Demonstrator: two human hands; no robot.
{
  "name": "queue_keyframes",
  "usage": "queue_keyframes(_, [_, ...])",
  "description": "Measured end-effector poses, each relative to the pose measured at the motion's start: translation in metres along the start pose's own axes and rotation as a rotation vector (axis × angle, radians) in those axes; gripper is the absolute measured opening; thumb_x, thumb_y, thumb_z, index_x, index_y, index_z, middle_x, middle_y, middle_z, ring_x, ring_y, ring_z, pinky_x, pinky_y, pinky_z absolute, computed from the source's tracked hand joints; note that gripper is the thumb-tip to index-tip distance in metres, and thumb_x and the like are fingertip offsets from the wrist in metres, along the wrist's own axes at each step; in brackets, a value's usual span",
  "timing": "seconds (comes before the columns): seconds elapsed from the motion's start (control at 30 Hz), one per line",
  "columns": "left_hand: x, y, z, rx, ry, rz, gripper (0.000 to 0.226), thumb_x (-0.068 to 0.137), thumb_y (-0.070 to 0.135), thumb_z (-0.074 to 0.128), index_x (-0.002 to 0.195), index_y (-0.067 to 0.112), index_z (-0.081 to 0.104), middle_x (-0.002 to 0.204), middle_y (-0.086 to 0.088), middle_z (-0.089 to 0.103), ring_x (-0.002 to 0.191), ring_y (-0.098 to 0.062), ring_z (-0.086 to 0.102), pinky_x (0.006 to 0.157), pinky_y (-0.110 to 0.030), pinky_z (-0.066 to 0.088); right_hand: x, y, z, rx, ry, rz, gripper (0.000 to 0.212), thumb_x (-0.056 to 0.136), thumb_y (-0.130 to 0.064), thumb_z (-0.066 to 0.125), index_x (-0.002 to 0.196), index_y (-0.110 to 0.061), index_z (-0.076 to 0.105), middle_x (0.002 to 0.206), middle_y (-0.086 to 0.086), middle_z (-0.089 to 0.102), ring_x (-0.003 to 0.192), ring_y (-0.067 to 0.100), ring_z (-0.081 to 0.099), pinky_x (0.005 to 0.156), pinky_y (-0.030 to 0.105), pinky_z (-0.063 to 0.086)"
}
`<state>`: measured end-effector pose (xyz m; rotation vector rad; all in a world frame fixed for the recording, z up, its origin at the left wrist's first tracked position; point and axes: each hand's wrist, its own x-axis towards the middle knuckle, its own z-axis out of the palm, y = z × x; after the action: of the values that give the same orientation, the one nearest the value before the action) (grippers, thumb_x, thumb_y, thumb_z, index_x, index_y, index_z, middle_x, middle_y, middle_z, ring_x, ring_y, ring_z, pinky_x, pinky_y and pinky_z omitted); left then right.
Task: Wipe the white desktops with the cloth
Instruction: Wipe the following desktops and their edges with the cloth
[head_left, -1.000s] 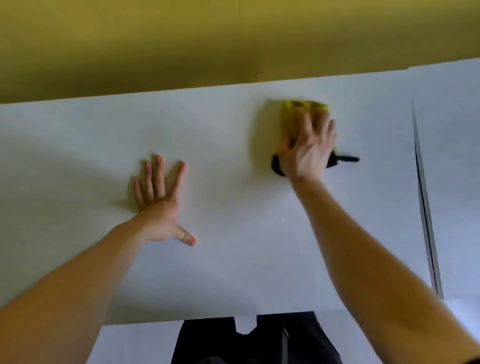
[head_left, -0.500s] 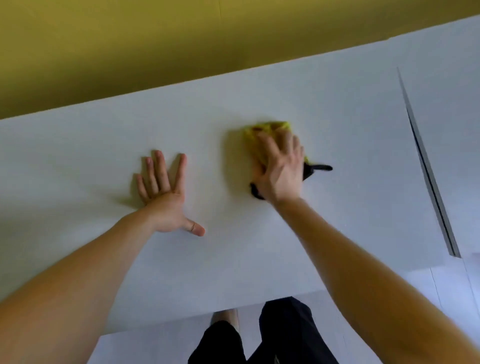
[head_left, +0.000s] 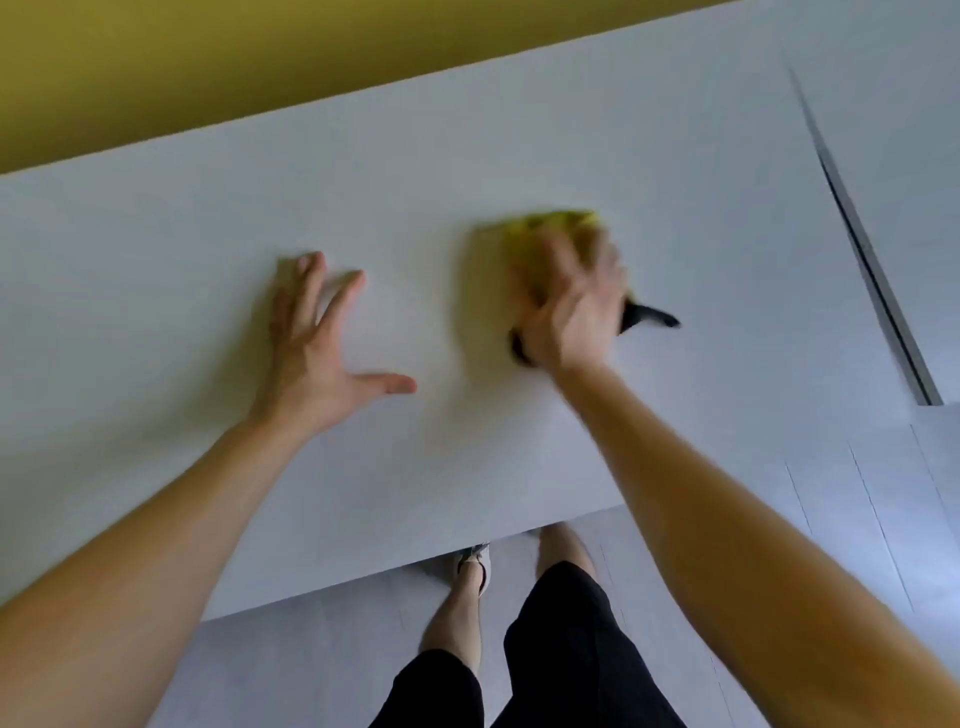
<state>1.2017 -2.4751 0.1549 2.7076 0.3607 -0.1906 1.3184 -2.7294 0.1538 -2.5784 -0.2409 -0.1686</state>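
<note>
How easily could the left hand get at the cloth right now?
Probably yes, easily: only bare desktop lies between the left hand and the cloth. The right hand covers most of it, though.

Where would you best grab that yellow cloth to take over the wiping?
Probably from above, palm down on its bunched middle, as the right hand does. The yellow cloth lies as a low wad flat on the white desktop, showing no raised edge. Its black tail, poking out to the right, is the only free end to pinch.

Yellow cloth (head_left: 553, 222) on white desktop (head_left: 156, 322)
</note>
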Motion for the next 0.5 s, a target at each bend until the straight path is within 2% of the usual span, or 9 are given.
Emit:
queue_keyframes(0.07, [-0.045,-0.011,0.021,0.046,0.273,0.121,0.082,0.098,0.065,0.069,0.155,0.008,0.056,0.170,-0.021,0.038,0.160,-0.043,0.032,0.127,-0.063,0.030,-0.054,-0.016,-0.004,0.079,-0.291,-0.448,0.047,0.098,-0.042,0.073,0.142,-0.026,0.068,0.138,0.016,0.058,0.122,0.042,0.056,0.101,0.050,0.046])
queue_keyframes(0.13, [-0.079,-0.010,0.037,0.096,0.326,0.155,0.059,0.109,0.045,0.059,0.152,0.005,0.057,0.167,-0.021,0.043,0.156,-0.045,0.040,0.125,-0.065,0.032,-0.049,0.006,-0.021,0.067,-0.447,-0.794,0.052,0.094,-0.037,0.081,0.142,-0.023,0.068,0.137,0.018,0.060,0.120,0.042,0.059,0.101,0.050,0.051])
queue_keyframes(0.17, [-0.085,-0.009,0.040,0.114,0.336,0.152,0.056,0.110,0.040,0.057,0.154,0.005,0.056,0.168,-0.021,0.042,0.157,-0.044,0.039,0.127,-0.065,0.029,-0.032,0.022,-0.027,0.040,-0.440,-0.821,0.051,0.094,-0.036,0.082,0.142,-0.022,0.069,0.136,0.018,0.061,0.118,0.043,0.061,0.101,0.050,0.053])
queue_keyframes(0.2, [-0.087,-0.009,0.042,0.125,0.342,0.148,0.055,0.110,0.039,0.055,0.155,0.006,0.055,0.169,-0.020,0.041,0.158,-0.043,0.037,0.129,-0.064,0.026,-0.012,0.039,-0.032,0.007,-0.378,-0.747,0.047,0.097,-0.037,0.080,0.141,-0.022,0.070,0.135,0.018,0.061,0.116,0.042,0.062,0.100,0.051,0.055])
queue_keyframes(0.3, [-0.083,-0.011,0.042,0.164,0.355,0.160,0.055,0.110,0.038,0.054,0.157,0.008,0.055,0.170,-0.018,0.041,0.160,-0.040,0.035,0.130,-0.062,0.024,0.041,0.069,-0.046,-0.088,0.005,-0.181,0.042,0.100,-0.050,0.067,0.136,-0.029,0.071,0.133,0.013,0.060,0.117,0.038,0.062,0.096,0.050,0.055])
queue_keyframes(0.37, [-0.083,-0.009,0.046,0.151,0.368,0.143,0.054,0.109,0.035,0.053,0.157,0.009,0.055,0.171,-0.017,0.041,0.161,-0.038,0.034,0.130,-0.063,0.025,0.030,0.047,-0.029,-0.070,0.147,0.104,0.041,0.097,-0.045,0.066,0.134,-0.029,0.071,0.133,0.013,0.059,0.115,0.038,0.060,0.098,0.050,0.053])
queue_keyframes(0.4, [-0.086,-0.008,0.046,0.143,0.366,0.140,0.054,0.109,0.033,0.052,0.157,0.009,0.054,0.171,-0.017,0.040,0.162,-0.037,0.034,0.129,-0.063,0.026,0.005,0.025,-0.017,-0.028,0.136,0.119,0.041,0.095,-0.038,0.069,0.134,-0.027,0.072,0.131,0.015,0.059,0.114,0.040,0.059,0.098,0.051,0.052])
queue_keyframes(0.43, [-0.087,-0.008,0.046,0.134,0.372,0.147,0.054,0.108,0.032,0.052,0.157,0.009,0.054,0.171,-0.017,0.040,0.162,-0.037,0.034,0.128,-0.064,0.027,-0.027,0.000,-0.006,0.039,0.051,0.026,0.043,0.093,-0.032,0.073,0.135,-0.025,0.072,0.131,0.017,0.058,0.114,0.041,0.059,0.098,0.053,0.050])
queue_keyframes(0.5, [-0.087,-0.010,0.044,0.128,0.371,0.156,0.055,0.105,0.026,0.053,0.157,0.009,0.054,0.172,-0.017,0.039,0.162,-0.035,0.033,0.128,-0.064,0.027,-0.096,-0.037,0.004,0.139,-0.279,-0.381,0.049,0.092,-0.027,0.075,0.141,-0.023,0.070,0.136,0.020,0.058,0.122,0.044,0.058,0.103,0.055,0.048])
